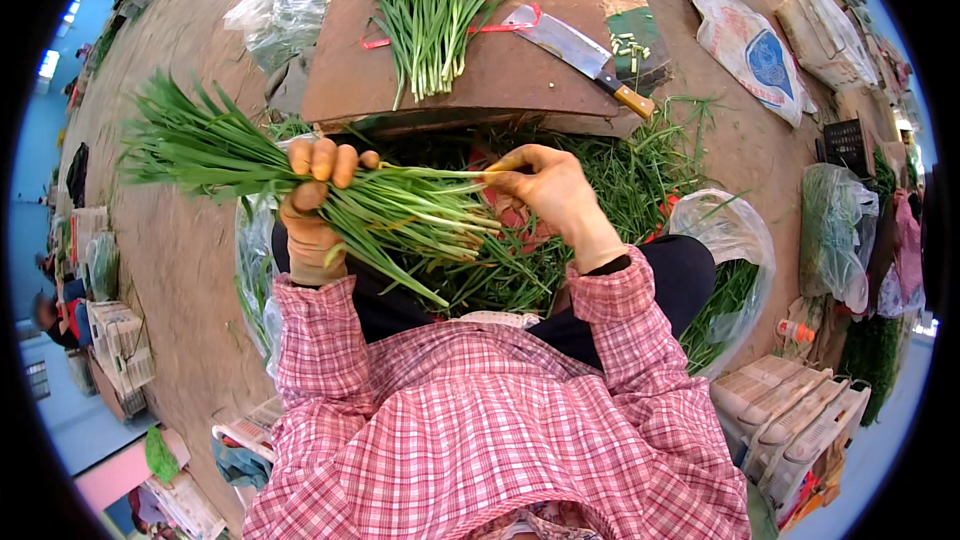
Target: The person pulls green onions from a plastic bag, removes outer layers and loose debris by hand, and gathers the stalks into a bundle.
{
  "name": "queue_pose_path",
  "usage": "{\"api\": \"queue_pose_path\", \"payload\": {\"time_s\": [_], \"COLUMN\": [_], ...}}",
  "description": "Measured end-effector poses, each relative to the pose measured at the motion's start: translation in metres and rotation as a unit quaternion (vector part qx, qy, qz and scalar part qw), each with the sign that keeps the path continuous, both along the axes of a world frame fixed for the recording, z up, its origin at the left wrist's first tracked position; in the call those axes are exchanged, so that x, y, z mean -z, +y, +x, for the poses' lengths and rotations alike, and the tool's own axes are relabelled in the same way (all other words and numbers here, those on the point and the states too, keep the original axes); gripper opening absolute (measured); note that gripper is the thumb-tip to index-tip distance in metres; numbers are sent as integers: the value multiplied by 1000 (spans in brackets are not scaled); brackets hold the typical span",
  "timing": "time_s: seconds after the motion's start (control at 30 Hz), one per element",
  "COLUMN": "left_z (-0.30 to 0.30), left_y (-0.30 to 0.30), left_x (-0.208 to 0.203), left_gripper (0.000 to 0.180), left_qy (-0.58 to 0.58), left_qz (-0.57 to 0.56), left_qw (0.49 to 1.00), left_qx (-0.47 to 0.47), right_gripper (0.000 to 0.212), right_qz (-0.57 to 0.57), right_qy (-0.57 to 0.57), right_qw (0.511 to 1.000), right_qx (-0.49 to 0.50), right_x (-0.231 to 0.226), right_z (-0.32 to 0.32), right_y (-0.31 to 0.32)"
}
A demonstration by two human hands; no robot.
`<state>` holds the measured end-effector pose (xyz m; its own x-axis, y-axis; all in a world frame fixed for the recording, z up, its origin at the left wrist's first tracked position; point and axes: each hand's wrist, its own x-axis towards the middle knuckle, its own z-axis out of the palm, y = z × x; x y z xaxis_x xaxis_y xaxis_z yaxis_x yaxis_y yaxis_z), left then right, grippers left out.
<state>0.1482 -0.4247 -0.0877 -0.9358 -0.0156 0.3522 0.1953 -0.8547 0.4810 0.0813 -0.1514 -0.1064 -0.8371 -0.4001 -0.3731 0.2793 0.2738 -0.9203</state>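
From my feed, a white sack (752, 52) with a round blue print lies on the dirt floor at about two o'clock, flat and crumpled, and clear plastic bags of greens sit at eleven o'clock (285, 10), at three o'clock (835, 230) and by my right knee at four o'clock (735, 270). Pale plastic crates (795, 415) are stacked at five o'clock. At twelve o'clock a brown chopping board (500, 70) carries a loose pile of cut chives (430, 10) and a cleaver (580, 55) with a wooden handle.

My left hand (312, 210) is raised at nine o'clock from centre, fingers wrapped and pressed tight around a bunch of garlic chives (300, 180), thumb on the near side; the leafy tips fan out toward ten o'clock and the pale stalk ends point right. My right hand (550, 190) sits just beside those ends, thumb and forefinger pinching one thin stalk, the other fingers curled under.

More chive trimmings (600, 180) cover the ground below the hands. The print on the sack is too small to make out, and my lap hides whatever lies under the bunch.
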Motion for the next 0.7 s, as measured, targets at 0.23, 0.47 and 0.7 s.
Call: {"api": "queue_pose_path", "payload": {"time_s": [0.23, 0.47, 0.7], "left_z": [-2, 3, 5], "left_y": [-6, -5, -17], "left_x": [3, 7, -2], "left_gripper": [29, 29, 29], "left_qy": [34, 23, 22], "left_qz": [62, 12, 12], "left_qw": [997, 999, 999], "left_qx": [23, 29, -24], "right_gripper": [33, 19, 10], "right_qz": [-203, 76, 190], "right_qy": [28, -17, 433], "right_qw": [976, 995, 879], "right_qx": [70, -60, 58], "right_x": [22, 15, 40], "right_z": [1, 1, 5], "right_y": [26, 15, 63]}}
